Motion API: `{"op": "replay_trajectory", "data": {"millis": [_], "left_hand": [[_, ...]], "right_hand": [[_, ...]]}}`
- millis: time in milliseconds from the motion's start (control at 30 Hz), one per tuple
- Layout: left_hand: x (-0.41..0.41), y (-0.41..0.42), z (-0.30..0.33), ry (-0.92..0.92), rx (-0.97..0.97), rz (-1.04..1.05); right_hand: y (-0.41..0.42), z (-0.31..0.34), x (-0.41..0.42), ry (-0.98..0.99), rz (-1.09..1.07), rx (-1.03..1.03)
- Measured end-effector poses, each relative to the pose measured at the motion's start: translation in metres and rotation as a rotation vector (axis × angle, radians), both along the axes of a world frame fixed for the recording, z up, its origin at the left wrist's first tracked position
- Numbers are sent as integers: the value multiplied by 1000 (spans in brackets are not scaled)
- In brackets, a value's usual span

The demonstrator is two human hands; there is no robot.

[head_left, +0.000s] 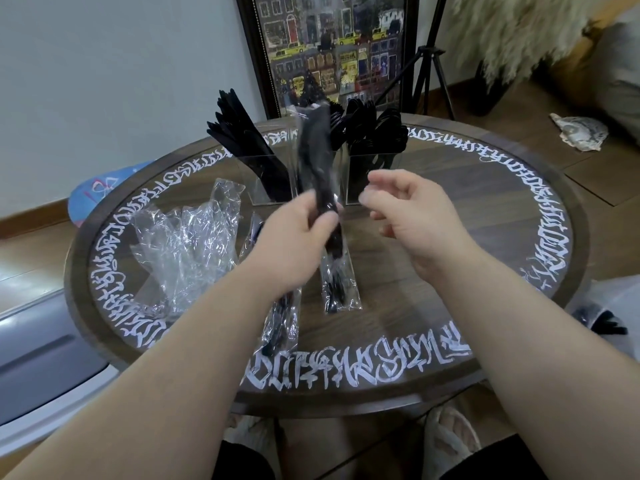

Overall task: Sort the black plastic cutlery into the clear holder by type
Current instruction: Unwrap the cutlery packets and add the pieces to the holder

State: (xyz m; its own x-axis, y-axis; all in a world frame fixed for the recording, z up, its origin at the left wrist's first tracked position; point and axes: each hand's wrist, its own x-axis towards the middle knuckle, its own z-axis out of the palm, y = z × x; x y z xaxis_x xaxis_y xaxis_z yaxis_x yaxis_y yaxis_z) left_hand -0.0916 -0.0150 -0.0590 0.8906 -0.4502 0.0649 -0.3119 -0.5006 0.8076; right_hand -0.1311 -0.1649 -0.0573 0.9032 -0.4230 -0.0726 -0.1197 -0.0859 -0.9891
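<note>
The bench [512, 174] is a round wooden top with a raised dark rim and a ring of white brush lettering under a glossy surface. At its far middle stands the clear holder [266, 178], thin-walled and square-cornered: flat black knives [239, 133] fan out of its left compartment, forks [337, 124] and spoons [384, 133] crowd those to the right.

The left hand [298, 237] is raised over the bench centre, fingers and thumb pinching a packet [317, 157], a long black bundle in a clear sleeve, blurred and standing nearly upright in front of the holder. The right hand [412, 220] hovers just right of it, fingers loosely curled and holding nothing.

Below the hands lies a wrapped set [339, 289], and another wrapped set [280, 323] is partly hidden under the left forearm. A crinkled heap of empty wrappers [187, 244] covers the left side. The bench's right half and near edge lie bare.
</note>
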Motion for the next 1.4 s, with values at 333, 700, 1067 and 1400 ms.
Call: {"op": "replay_trajectory", "data": {"millis": [333, 700, 1067, 1400], "left_hand": [[-1, 8, -3, 10, 319, -197], [9, 13, 1, -68, 142, 314], [8, 11, 1, 300, -217, 259], [11, 10, 3, 566, -524, 272]], "right_hand": [[-11, 7, -8, -37, 109, 196], [-27, 10, -10, -88, -245, 502], [-28, 7, -6, -66, -259, 599], [-21, 0, -4, -48, -216, 460]]}}
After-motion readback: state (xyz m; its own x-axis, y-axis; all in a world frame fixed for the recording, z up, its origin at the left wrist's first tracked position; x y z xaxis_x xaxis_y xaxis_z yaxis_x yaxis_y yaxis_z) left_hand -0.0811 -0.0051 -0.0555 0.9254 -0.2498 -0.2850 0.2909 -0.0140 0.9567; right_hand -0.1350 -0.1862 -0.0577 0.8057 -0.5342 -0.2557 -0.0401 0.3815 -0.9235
